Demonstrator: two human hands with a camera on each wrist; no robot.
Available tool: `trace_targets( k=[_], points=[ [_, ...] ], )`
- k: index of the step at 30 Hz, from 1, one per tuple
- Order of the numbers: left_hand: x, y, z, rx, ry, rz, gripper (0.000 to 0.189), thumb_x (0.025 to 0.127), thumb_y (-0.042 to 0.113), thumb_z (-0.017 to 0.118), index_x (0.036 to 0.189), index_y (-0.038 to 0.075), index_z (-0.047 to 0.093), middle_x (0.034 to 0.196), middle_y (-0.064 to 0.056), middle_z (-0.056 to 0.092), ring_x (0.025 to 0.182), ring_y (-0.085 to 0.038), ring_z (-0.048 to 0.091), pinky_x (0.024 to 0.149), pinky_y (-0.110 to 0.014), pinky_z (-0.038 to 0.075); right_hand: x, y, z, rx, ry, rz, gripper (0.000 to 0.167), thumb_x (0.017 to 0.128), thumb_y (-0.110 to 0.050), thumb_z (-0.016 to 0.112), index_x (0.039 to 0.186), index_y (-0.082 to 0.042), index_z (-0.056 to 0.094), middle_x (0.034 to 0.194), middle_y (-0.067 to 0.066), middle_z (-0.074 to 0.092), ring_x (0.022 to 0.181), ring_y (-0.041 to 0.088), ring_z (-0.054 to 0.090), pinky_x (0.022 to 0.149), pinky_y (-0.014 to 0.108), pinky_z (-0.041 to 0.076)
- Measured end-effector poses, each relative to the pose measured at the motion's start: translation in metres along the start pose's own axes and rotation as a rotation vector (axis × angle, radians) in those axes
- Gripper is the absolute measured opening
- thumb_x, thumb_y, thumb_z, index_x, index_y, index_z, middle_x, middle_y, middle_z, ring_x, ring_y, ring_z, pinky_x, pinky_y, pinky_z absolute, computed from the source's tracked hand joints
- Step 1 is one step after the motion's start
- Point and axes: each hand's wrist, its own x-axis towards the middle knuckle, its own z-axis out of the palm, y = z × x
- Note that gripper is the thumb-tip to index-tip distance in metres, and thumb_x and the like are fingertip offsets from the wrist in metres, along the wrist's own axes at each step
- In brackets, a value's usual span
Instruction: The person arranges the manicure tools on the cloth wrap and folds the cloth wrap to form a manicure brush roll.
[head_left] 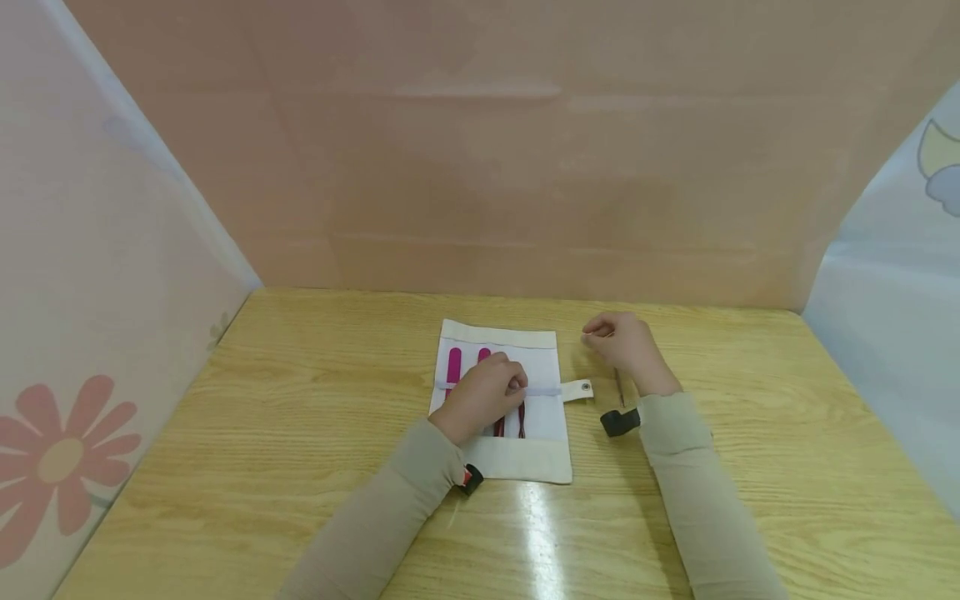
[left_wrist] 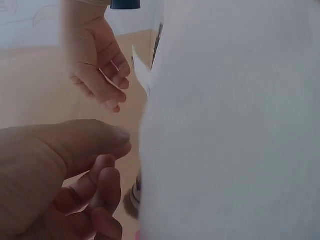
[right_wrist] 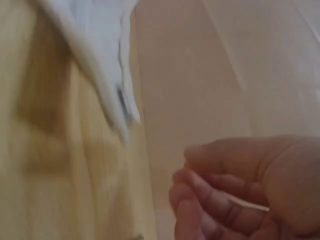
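Note:
A white cloth roll-up case [head_left: 480, 458] lies unfolded on the table. Two pink strips with rounded ends [head_left: 454, 365] and dark red slim tools [head_left: 521, 422] sit in it, partly covered by my left hand [head_left: 480, 392]. That hand is over the case's middle, fingers loosely curled, and nothing shows between them in the left wrist view. My right hand [head_left: 624, 343] hovers right of the case with thumb and fingertips close together, nothing visible in them. Below its wrist is a thin dark tool [head_left: 619, 387]. Brown brush bristles [left_wrist: 132, 202] peek past the cloth in the left wrist view.
A short strap with a metal snap [head_left: 578, 390] sticks out from the case's right side. Black camera mounts [head_left: 620, 422] are worn at both wrists. The wooden table [head_left: 315, 400] meets a plain pinkish-brown backdrop [head_left: 525, 208] behind and patterned sheets at the sides.

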Motion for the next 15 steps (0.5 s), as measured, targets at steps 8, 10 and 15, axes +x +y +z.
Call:
trace_targets(
  k=[8, 10, 15],
  points=[
    [0.001, 0.009, 0.004, 0.014, -0.012, -0.034, 0.014, 0.095, 0.007, 0.066, 0.106, 0.005, 0.074, 0.090, -0.002, 0.059, 0.080, -0.012, 0.054, 0.076, -0.022, 0.049, -0.006, 0.022, -0.024, -0.074, -0.077, 0.201, 0.026, 0.092, -0.019, 0.070, 0.093, 0.006, 0.065, 0.093, 0.020, 0.066, 0.083, 0.033, 0.060, 0.074, 0.045, 0.052],
    [0.003, 0.008, 0.005, 0.020, -0.008, -0.045, 0.015, 0.094, 0.008, 0.066, 0.107, 0.005, 0.074, 0.090, -0.002, 0.059, 0.080, -0.013, 0.054, 0.075, -0.022, 0.049, -0.005, 0.026, -0.024, -0.072, -0.107, 0.221, 0.026, 0.089, -0.017, 0.072, 0.072, -0.001, 0.061, 0.070, 0.008, 0.059, 0.066, 0.023, 0.053, 0.063, 0.036, 0.047],
    [0.003, 0.007, 0.008, 0.031, -0.014, -0.062, 0.016, 0.094, 0.010, 0.069, 0.108, 0.005, 0.075, 0.089, -0.001, 0.059, 0.080, -0.012, 0.054, 0.076, -0.023, 0.050, -0.002, 0.028, -0.018, -0.049, -0.126, 0.223, 0.031, 0.087, -0.010, 0.072, 0.059, -0.004, 0.061, 0.050, -0.004, 0.044, 0.047, 0.011, 0.039, 0.050, 0.028, 0.039]
  ],
)
